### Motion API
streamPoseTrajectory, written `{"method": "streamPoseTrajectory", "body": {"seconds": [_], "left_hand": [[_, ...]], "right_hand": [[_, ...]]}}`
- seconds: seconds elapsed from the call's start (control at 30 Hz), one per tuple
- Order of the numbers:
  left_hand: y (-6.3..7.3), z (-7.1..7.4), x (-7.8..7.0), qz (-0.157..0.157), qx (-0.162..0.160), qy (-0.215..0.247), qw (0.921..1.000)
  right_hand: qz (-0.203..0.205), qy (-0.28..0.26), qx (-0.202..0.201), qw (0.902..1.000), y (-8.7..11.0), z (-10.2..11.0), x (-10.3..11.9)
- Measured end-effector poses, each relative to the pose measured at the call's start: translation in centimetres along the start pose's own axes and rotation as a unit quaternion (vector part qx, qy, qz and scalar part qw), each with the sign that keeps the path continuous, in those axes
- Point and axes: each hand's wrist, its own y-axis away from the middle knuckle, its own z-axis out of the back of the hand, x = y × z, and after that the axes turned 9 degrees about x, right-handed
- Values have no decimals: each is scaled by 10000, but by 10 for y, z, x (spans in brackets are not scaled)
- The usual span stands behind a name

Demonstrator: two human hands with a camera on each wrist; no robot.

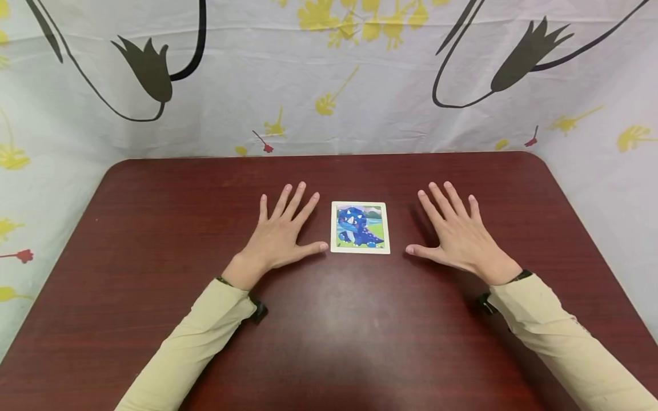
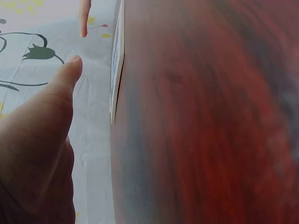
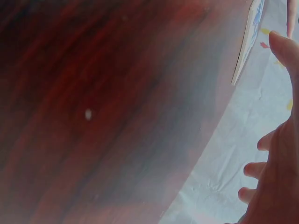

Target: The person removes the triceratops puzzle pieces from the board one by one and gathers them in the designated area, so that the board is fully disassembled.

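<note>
A small square picture board (image 1: 360, 227) with a pale border lies flat on the table, showing a blue horned dinosaur by water and grass. To its left my left hand (image 1: 275, 240) is spread palm down, its thumb tip close to the board's edge. My right hand (image 1: 460, 240) is spread likewise on the other side, with a wider gap to the board. Neither hand holds anything. Both wrist views show the board (image 2: 117, 65) edge-on as a thin slab, and there the thumbs appear raised off the tabletop.
The dark red wooden table (image 1: 349, 325) has rounded far corners. A white cloth (image 1: 221, 85) with grey, yellow and red plant prints hangs behind it and at both sides. Each wrist bears a black strap under a pale sleeve (image 1: 190, 342).
</note>
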Motion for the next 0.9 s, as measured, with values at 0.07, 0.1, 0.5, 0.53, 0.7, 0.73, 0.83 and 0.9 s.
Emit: {"method": "streamPoseTrajectory", "body": {"seconds": [0.07, 0.1, 0.5, 0.53, 0.7, 0.73, 0.83, 0.9], "left_hand": [[0, 0, -1, -3, 38, 50, 10000], [-1, -1, -2, -10, 49, 76, 10000], [-20, -8, -9, 4, 248, 821, 9963], [-22, -9, -10, 16, 275, 920, 9954], [-36, -15, -14, -57, 214, 1205, 9925], [-39, -15, -14, -68, 182, 1219, 9923], [-43, -18, -16, -57, 115, 1169, 9931], [-44, -20, -17, -21, 134, 1076, 9941]], "right_hand": [[4, -14, 14, 10000, -1, 0, 0], [6, -27, 20, 10000, -2, 1, 0], [126, -295, 67, 9995, -13, 7, 12], [161, -336, 82, 9993, -15, 7, 14], [369, -502, 121, 9980, -26, 8, 25], [412, -527, 136, 9977, -29, 8, 28], [514, -556, 147, 9970, -39, 9, 37], [559, -558, 151, 9968, -44, 9, 43]]}}
